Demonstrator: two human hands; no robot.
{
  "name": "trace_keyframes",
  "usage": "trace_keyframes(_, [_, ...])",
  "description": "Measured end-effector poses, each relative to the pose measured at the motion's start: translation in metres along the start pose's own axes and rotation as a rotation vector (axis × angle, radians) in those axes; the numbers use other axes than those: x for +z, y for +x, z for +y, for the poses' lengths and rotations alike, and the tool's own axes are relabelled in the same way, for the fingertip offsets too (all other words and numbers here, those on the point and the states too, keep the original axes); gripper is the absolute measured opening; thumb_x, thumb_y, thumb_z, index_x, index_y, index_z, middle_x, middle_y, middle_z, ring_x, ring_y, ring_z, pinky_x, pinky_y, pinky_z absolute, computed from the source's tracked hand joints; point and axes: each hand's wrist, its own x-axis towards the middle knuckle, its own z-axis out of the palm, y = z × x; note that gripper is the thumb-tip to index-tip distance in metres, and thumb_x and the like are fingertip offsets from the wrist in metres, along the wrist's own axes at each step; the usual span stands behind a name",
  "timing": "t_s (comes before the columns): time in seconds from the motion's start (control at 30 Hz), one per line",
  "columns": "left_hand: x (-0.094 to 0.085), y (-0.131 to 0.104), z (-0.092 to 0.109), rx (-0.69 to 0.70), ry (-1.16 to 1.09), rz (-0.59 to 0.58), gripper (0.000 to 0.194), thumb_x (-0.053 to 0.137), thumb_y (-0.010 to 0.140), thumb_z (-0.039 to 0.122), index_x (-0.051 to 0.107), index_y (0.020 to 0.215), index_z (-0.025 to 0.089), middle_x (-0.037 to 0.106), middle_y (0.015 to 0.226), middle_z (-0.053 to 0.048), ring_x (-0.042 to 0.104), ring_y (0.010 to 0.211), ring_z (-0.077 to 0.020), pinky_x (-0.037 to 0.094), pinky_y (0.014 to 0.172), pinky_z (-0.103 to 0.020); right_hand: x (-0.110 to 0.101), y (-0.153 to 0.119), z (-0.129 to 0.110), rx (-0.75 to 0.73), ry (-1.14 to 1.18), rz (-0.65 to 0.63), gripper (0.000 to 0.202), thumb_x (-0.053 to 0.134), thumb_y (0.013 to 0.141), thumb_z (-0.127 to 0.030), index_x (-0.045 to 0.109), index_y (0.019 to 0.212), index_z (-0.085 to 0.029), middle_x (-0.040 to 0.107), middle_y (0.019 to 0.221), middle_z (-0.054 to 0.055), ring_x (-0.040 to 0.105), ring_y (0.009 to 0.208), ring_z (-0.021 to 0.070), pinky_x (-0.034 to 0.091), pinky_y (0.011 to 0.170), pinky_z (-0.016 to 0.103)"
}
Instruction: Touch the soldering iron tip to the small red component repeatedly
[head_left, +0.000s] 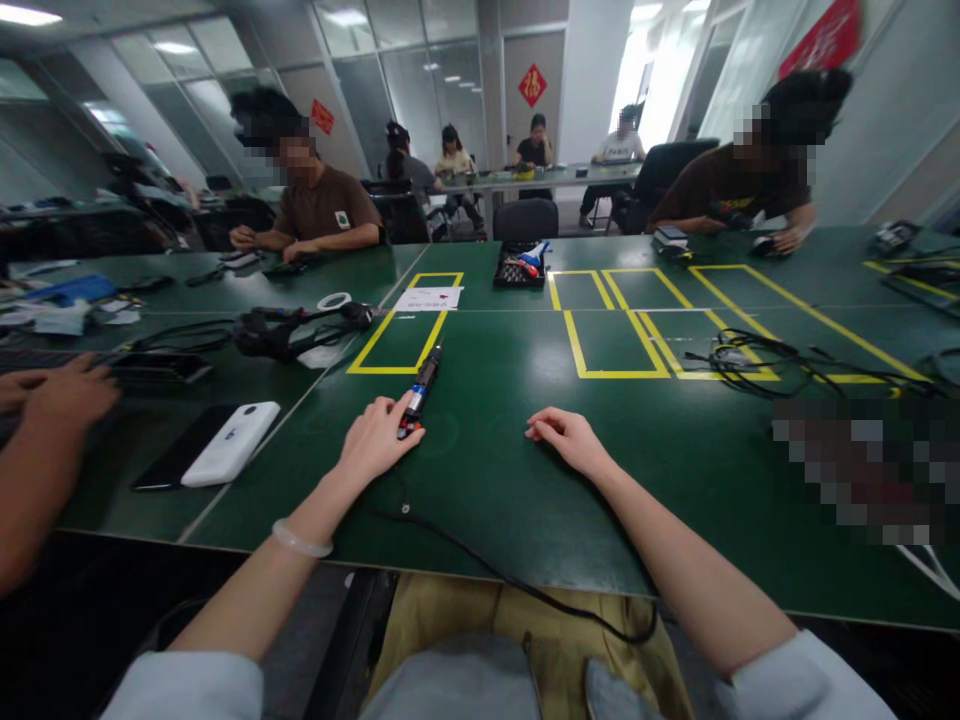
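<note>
My left hand (377, 437) is wrapped over the back part of a slim electric screwdriver (426, 383) lying on the green table. Its thin tip points away from me; the body is black with a blue and silver band, and some orange shows under my fingers. Part of the handle is hidden by the hand. To the right, my right hand (571, 440) rests on the tabletop with its fingers loosely curled together, and nothing shows in it. A black cable (480, 560) runs from near my left wrist over the table's front edge to my lap.
Yellow tape outlines (622, 375) mark the green table (487, 480). A black tray (517, 270) of small tools stands beyond. Left are a white power bank (231, 443) and a black head-strap device (274, 332); right, coiled cables (757, 365). Co-workers sit left and opposite.
</note>
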Motion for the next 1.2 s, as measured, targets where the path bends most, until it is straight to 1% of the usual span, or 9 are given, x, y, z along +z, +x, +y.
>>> trace_keyframes(0.27, [0.023, 0.000, -0.130, -0.141, 0.001, -0.058, 0.079, 0.036, 0.082, 0.066, 0.034, 0.146, 0.019, 0.048, 0.123, -0.018, 0.052, 0.108, -0.0341, 0.041, 0.090, -0.042, 0.002, -0.001, -0.006, 0.028, -0.024, -0.033, 0.020, 0.052, 0.088, -0.031, 0.066, 0.092, -0.017, 0.074, 0.083, 0.005, 0.067, 0.076, 0.0161, 0.051, 0.075, 0.028])
trace_keyframes(0.37, [0.024, 0.001, -0.155, -0.189, -0.050, -0.072, 0.079, 0.039, 0.081, 0.064, 0.037, 0.145, 0.017, 0.049, 0.122, -0.019, 0.052, 0.108, -0.0349, 0.041, 0.091, -0.043, 0.001, -0.001, -0.007, 0.025, -0.031, -0.040, 0.020, 0.052, 0.088, -0.030, 0.066, 0.092, -0.017, 0.074, 0.083, 0.005, 0.067, 0.076, 0.0161, 0.050, 0.074, 0.028])
trace_keyframes(0.47, [0.020, -0.003, -0.155, -0.214, -0.041, -0.033, 0.074, 0.040, 0.082, 0.061, 0.042, 0.141, 0.017, 0.051, 0.120, -0.019, 0.054, 0.105, -0.0349, 0.041, 0.090, -0.044, 0.001, -0.001, -0.006, 0.019, -0.048, -0.047, 0.020, 0.052, 0.088, -0.030, 0.066, 0.092, -0.017, 0.074, 0.083, 0.005, 0.067, 0.076, 0.0161, 0.050, 0.075, 0.028])
trace_keyframes(0.73, [-0.002, -0.013, -0.101, -0.354, 0.079, 0.098, 0.046, 0.035, 0.088, 0.047, 0.061, 0.102, 0.013, 0.060, 0.105, -0.018, 0.060, 0.087, -0.0316, 0.046, 0.071, -0.039, 0.000, 0.000, -0.005, 0.006, -0.060, -0.059, 0.020, 0.051, 0.089, -0.029, 0.067, 0.092, -0.017, 0.074, 0.084, 0.005, 0.067, 0.078, 0.0167, 0.050, 0.076, 0.028])
trace_keyframes(0.8, [-0.012, -0.005, -0.080, -0.401, -0.050, 0.138, 0.041, 0.038, 0.087, 0.046, 0.060, 0.100, 0.014, 0.064, 0.097, -0.016, 0.062, 0.086, -0.0299, 0.047, 0.073, -0.039, 0.001, 0.000, -0.005, 0.009, -0.065, -0.061, 0.021, 0.051, 0.089, -0.030, 0.067, 0.092, -0.016, 0.074, 0.083, 0.005, 0.067, 0.078, 0.0170, 0.049, 0.076, 0.029])
trace_keyframes(0.9, [-0.024, 0.012, -0.029, -0.285, -0.589, 0.173, 0.034, 0.047, 0.085, 0.046, 0.060, 0.098, 0.017, 0.067, 0.086, -0.008, 0.064, 0.081, -0.0218, 0.049, 0.077, -0.034, 0.001, 0.001, -0.003, 0.009, -0.052, -0.077, 0.021, 0.053, 0.088, -0.031, 0.067, 0.093, -0.016, 0.073, 0.083, 0.005, 0.067, 0.078, 0.0174, 0.049, 0.076, 0.030])
trace_keyframes(1.0, [-0.031, 0.029, 0.037, -0.090, -1.180, 0.064, 0.041, 0.051, 0.083, 0.050, 0.061, 0.101, 0.014, 0.065, 0.083, -0.006, 0.062, 0.075, -0.0156, 0.051, 0.071, -0.029, 0.000, 0.002, -0.002, 0.019, -0.009, -0.086, 0.023, 0.055, 0.087, -0.035, 0.067, 0.092, -0.016, 0.073, 0.083, 0.005, 0.066, 0.077, 0.0172, 0.049, 0.076, 0.030])
trace_keyframes(1.1, [-0.030, 0.038, 0.097, 0.089, -1.401, -0.148, 0.045, 0.053, 0.084, 0.047, 0.061, 0.112, 0.014, 0.060, 0.079, -0.002, 0.056, 0.067, -0.0103, 0.048, 0.065, -0.025, -0.002, 0.003, -0.004, 0.031, 0.083, -0.083, 0.028, 0.055, 0.088, -0.040, 0.068, 0.093, -0.015, 0.072, 0.080, 0.006, 0.064, 0.073, 0.0159, 0.049, 0.073, 0.029])
trace_keyframes(1.2, [-0.019, 0.040, 0.136, 0.250, -1.477, -0.356, 0.057, 0.058, 0.083, 0.046, 0.049, 0.130, 0.015, 0.056, 0.072, 0.002, 0.051, 0.061, -0.0081, 0.044, 0.060, -0.022, -0.004, 0.003, -0.006, 0.050, 0.220, -0.101, 0.035, 0.052, 0.089, -0.046, 0.067, 0.096, -0.015, 0.071, 0.081, 0.006, 0.062, 0.070, 0.0144, 0.049, 0.069, 0.028])
